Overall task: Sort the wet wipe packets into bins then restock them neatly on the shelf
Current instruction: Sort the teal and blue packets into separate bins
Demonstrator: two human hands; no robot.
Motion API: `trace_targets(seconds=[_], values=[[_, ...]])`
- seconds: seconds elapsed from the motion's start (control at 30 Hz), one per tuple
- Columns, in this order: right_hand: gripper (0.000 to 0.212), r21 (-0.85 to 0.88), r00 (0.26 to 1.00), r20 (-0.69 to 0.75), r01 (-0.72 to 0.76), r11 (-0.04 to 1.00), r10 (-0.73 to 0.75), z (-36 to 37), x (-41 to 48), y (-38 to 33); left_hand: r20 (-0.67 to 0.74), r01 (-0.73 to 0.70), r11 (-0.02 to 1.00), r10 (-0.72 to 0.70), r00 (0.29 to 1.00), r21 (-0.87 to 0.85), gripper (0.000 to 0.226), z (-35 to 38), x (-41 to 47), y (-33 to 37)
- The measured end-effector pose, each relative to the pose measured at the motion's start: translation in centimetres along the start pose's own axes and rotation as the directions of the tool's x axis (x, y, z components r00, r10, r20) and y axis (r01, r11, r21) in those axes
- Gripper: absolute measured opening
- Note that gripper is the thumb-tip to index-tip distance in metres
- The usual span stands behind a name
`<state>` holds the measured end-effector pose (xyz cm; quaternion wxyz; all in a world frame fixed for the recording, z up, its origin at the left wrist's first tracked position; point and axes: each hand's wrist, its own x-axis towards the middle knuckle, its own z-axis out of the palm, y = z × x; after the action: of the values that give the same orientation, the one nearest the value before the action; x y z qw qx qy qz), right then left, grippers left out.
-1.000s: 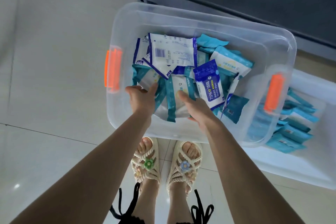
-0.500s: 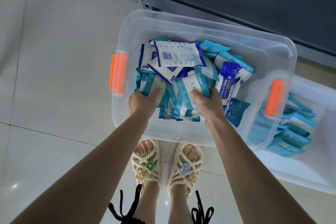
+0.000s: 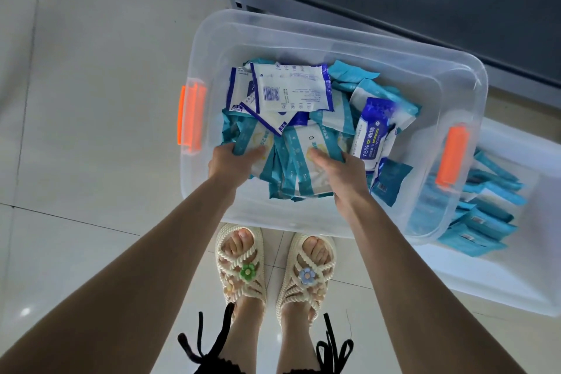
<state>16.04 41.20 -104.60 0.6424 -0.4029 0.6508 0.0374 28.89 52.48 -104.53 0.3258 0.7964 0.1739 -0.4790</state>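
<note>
Left grip (image 3: 235, 162) and right grip (image 3: 343, 174) were curled round opposite ends of one bundle of teal-and-white wet wipe packets (image 3: 291, 170), clamped between them low in the clear plastic bin with orange latches (image 3: 334, 38). Sorting looked partly done: the white open bin (image 3: 516, 282) at right already held rows of teal packets (image 3: 491, 222), while dark-blue-and-white packets (image 3: 376, 127) lay mixed in the clear one. I couldn't make out a shelf, so I judged restocking unstarted.

Packets (image 3: 291, 130) heaped in bin (image 3: 334, 39), mostly L + far side; 2nd bin (image 3: 501, 282) w/ more packets (image 3: 485, 222) at R end, overlapped by it.
</note>
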Motion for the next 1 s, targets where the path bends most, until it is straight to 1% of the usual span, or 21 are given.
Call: trace_targets(seconds=[0.1,0.2,0.23,0.27,0.33,0.37,0.4,0.43,0.5,0.53,0.6,0.63,0.73,0.8,0.87,0.93,1.0], values=[[0.011,0.015,1.000,-0.014,-0.012,1.000,0.013,-0.6,-0.9,-0.2,0.006,-0.001,0.998,0.001,1.000,-0.063,0.028,-0.7,-1.1,0.1],[0.008,0.111,0.998,0.026,-0.062,0.992,0.060,-1.3,-2.8,-0.7,-0.066,-0.047,0.996,0.043,0.997,-0.071,0.022,-1.8,-3.6,-0.2],[0.012,0.150,0.996,0.046,-0.087,0.985,0.081,-1.6,-3.6,-0.9,-0.088,-0.060,0.996,0.053,0.995,-0.073,0.022,-2.3,-4.6,-0.2],[0.019,0.194,0.993,0.069,-0.109,0.975,0.098,-1.8,-4.5,-1.1,-0.103,-0.068,0.993,0.058,0.993,-0.100,0.024,-2.8,-5.6,-0.1],[0.037,0.270,0.984,0.130,-0.150,0.951,0.118,-2.2,-6.3,-1.4,-0.097,-0.072,0.972,0.052,0.994,-0.222,0.035,-3.7,-8.0,0.4],[0.044,0.301,0.978,0.162,-0.174,0.938,0.129,-2.4,-7.2,-1.6,-0.068,-0.068,0.952,0.050,0.996,-0.298,0.040,-4.2,-9.2,0.6],[0.047,0.330,0.971,0.195,-0.201,0.922,0.141,-2.6,-8.2,-1.9,-0.021,-0.052,0.924,0.047,0.999,-0.378,0.045,-4.5,-10.4,0.8],[0.044,0.362,0.961,0.227,-0.237,0.902,0.161,-2.9,-9.1,-2.2,0.034,-0.022,0.886,0.043,0.999,-0.464,0.049,-4.8,-11.6,1.0],[0.025,0.445,0.940,0.291,-0.298,0.845,0.178,-3.5,-11.1,-2.9,0.149,0.055,0.790,0.047,0.988,-0.611,0.052,-5.1,-13.8,1.4],[0.017,0.480,0.931,0.325,-0.314,0.819,0.167,-3.7,-12.2,-3.4,0.198,0.093,0.754,0.050,0.979,-0.650,0.050,-5.0,-14.8,1.6],[0.015,0.530,0.919,0.372,-0.325,0.783,0.130,-4.3,-14.4,-4.4,0.284,0.162,0.710,0.055,0.957,-0.685,0.044,-4.9,-16.7,2.0],[0.019,0.555,0.918,0.380,-0.326,0.765,0.115,-4.7,-15.4,-4.8,0.314,0.171,0.721,0.067,0.947,-0.671,0.042,-4.9,-17.7,2.3],[0.029,0.618,0.922,0.380,-0.309,0.723,0.069,-6.3,-17.8,-6.3,0.371,0.117,0.855,0.093,0.924,-0.506,0.042,-4.8,-20.2,3.5],[0.032,0.612,0.921,0.388,-0.282,0.739,0.030,-7.6,-19.4,-7.4,0.411,0.084,0.914,0.095,0.907,-0.397,0.043,-4.7,-22.0,4.6],[0.037,0.586,0.918,0.396,-0.251,0.771,-0.002,-9.0,-20.8,-8.4,0.459,0.013,0.966,0.111,0.882,-0.259,0.050,-4.5,-23.6,6.0],[0.045,0.555,0.913,0.408,-0.230,0.800,-0.021,-10.4,-22.0,-9.0,0.547,-0.099,0.990,0.137,0.826,-0.099,0.064,-4.4,-24.9,7.4],[0.046,0.534,0.917,0.398,-0.220,0.816,-0.013,-11.9,-23.0,-9.3,0.633,-0.196,0.980,0.135,0.762,0.026,0.062,-3.7,-26.3,8.6]])
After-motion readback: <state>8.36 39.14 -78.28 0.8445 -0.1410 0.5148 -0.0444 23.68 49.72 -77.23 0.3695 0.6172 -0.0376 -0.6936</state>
